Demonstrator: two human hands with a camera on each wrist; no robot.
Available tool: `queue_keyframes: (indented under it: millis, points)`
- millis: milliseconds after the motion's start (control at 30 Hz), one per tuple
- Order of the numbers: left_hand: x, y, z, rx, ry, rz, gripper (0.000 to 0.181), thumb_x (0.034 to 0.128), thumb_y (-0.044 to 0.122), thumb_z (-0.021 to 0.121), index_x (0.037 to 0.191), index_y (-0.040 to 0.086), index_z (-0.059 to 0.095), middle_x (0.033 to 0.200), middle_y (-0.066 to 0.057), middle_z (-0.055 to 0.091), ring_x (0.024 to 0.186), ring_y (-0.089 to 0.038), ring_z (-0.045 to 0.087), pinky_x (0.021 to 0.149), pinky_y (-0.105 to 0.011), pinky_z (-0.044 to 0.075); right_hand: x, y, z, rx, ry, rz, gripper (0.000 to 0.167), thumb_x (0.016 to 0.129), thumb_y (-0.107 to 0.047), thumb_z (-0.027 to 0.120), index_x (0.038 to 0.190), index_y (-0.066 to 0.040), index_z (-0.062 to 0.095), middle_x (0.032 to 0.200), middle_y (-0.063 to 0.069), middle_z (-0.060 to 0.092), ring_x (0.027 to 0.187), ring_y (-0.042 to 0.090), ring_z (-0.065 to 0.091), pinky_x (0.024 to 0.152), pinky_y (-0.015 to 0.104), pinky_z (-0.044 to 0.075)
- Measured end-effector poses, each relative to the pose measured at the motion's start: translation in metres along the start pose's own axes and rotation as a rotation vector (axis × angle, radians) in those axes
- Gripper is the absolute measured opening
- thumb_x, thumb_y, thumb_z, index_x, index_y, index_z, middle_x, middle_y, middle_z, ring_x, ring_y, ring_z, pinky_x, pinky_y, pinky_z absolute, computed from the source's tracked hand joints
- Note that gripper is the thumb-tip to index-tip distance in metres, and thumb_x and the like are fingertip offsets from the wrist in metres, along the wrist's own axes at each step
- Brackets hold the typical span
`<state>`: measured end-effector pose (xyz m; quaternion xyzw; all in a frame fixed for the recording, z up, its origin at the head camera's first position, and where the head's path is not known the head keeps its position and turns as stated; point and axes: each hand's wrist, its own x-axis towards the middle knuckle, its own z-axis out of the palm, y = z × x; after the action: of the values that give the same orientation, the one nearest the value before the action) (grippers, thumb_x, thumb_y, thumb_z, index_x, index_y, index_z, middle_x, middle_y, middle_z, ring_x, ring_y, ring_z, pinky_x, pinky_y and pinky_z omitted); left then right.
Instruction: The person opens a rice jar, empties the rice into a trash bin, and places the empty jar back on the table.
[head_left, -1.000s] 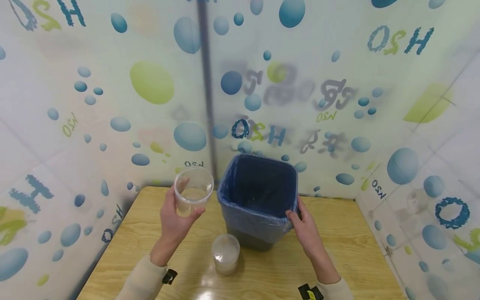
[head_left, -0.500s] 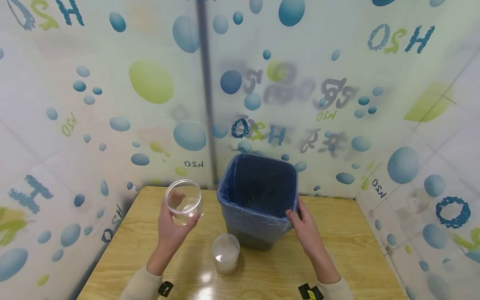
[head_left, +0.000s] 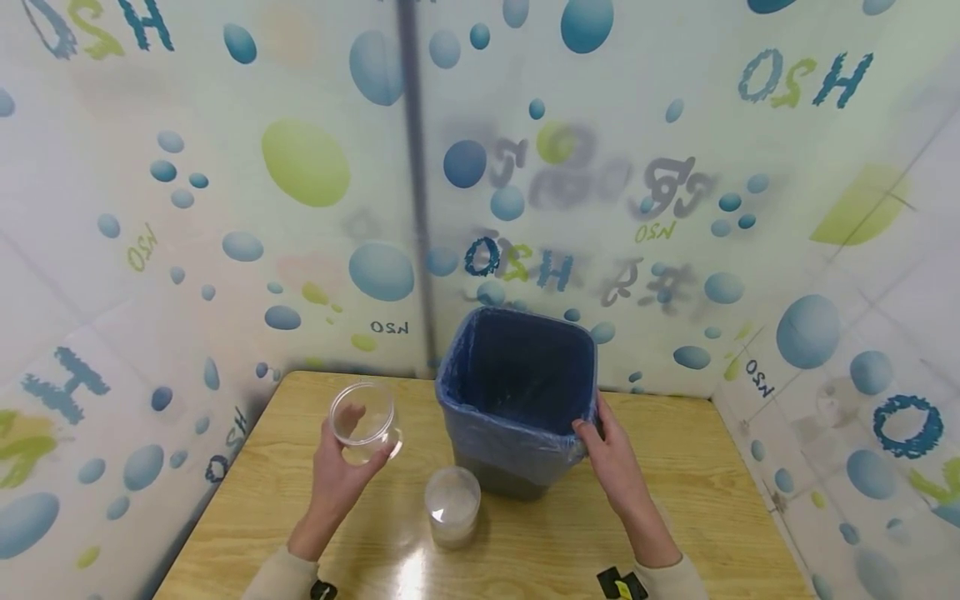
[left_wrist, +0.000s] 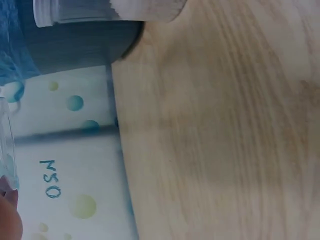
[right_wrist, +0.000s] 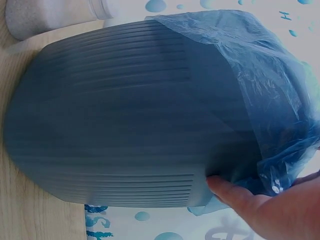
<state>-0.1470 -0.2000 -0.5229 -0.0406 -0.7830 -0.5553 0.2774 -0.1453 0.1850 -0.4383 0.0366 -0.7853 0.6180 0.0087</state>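
Note:
My left hand point(head_left: 336, 479) holds a clear, wide-mouthed plastic jar point(head_left: 377, 414) above the table, left of the bin. Fingers and thumb curve round its sides, and the jar looks see-through with no contents visible. A grey trash bin point(head_left: 498, 477) stands upright, lined with a blue plastic bag point(head_left: 510, 435) folded over its rim. At the bin's right front corner my right hand point(head_left: 617, 471) grips the rim and bag; in the right wrist view a finger presses the bin's outer wall point(right_wrist: 125, 115). In front of the bin stands a second clear jar point(head_left: 453, 508) with whitish contents point(left_wrist: 145, 7).
Everything stands on a light wooden table point(head_left: 697, 475). White wall sheeting point(head_left: 315, 250) with blue and green bubbles and H2O lettering rises behind and along both sides. The second jar sits close to the bin's front left.
My left hand has moved down and to the left with its jar, away from the bin. My right hand, the bin and the second jar have stayed in place.

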Motion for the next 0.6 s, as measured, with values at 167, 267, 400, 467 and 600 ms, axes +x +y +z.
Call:
queue_keyframes:
  millis: [167, 267, 400, 467, 600]
  points:
    - [-0.005, -0.018, -0.005, 0.051, -0.018, -0.026, 0.084, 0.0714, 0.006, 0.092, 0.142, -0.001, 0.046, 0.138, -0.017, 0.063, 0.126, -0.019, 0.055, 0.103, -0.010, 0.034, 0.001, 0.001, 0.000, 0.003, 0.000, -0.004, 0.068, 0.108, -0.019, 0.050, 0.166, -0.007, 0.016, 0.170, 0.016, 0.020, 0.155, 0.035, 0.023, 0.122, 0.052, 0.023]
    - [-0.008, -0.024, -0.007, 0.095, -0.027, -0.056, 0.085, 0.0718, 0.009, 0.093, 0.142, 0.001, 0.045, 0.139, -0.016, 0.062, 0.128, -0.024, 0.054, 0.103, -0.010, 0.031, 0.001, 0.002, 0.000, 0.002, -0.002, -0.010, 0.068, 0.108, -0.018, 0.050, 0.166, -0.007, 0.016, 0.170, 0.016, 0.020, 0.154, 0.034, 0.023, 0.122, 0.052, 0.024]
    - [-0.011, -0.030, -0.009, 0.142, -0.032, -0.102, 0.084, 0.0727, 0.013, 0.093, 0.142, 0.002, 0.046, 0.139, -0.018, 0.062, 0.128, -0.034, 0.056, 0.107, -0.030, 0.037, 0.002, 0.002, 0.000, 0.005, -0.005, -0.015, 0.068, 0.108, -0.018, 0.050, 0.166, -0.007, 0.015, 0.170, 0.015, 0.019, 0.155, 0.034, 0.022, 0.122, 0.052, 0.022]
    - [-0.012, -0.033, -0.011, 0.154, -0.039, -0.119, 0.084, 0.0736, 0.015, 0.093, 0.142, 0.002, 0.046, 0.139, -0.021, 0.061, 0.128, -0.040, 0.056, 0.107, -0.043, 0.040, 0.002, 0.001, 0.000, 0.007, -0.006, -0.015, 0.068, 0.108, -0.018, 0.050, 0.166, -0.007, 0.015, 0.170, 0.015, 0.019, 0.155, 0.034, 0.021, 0.123, 0.052, 0.022]
    - [-0.015, -0.039, -0.013, 0.156, -0.062, -0.178, 0.084, 0.0767, 0.018, 0.091, 0.142, -0.001, 0.043, 0.141, -0.028, 0.057, 0.128, -0.050, 0.054, 0.105, -0.061, 0.041, 0.001, 0.000, 0.000, -0.002, -0.004, -0.010, 0.068, 0.108, -0.018, 0.050, 0.166, -0.007, 0.016, 0.170, 0.015, 0.019, 0.155, 0.034, 0.021, 0.123, 0.052, 0.021]
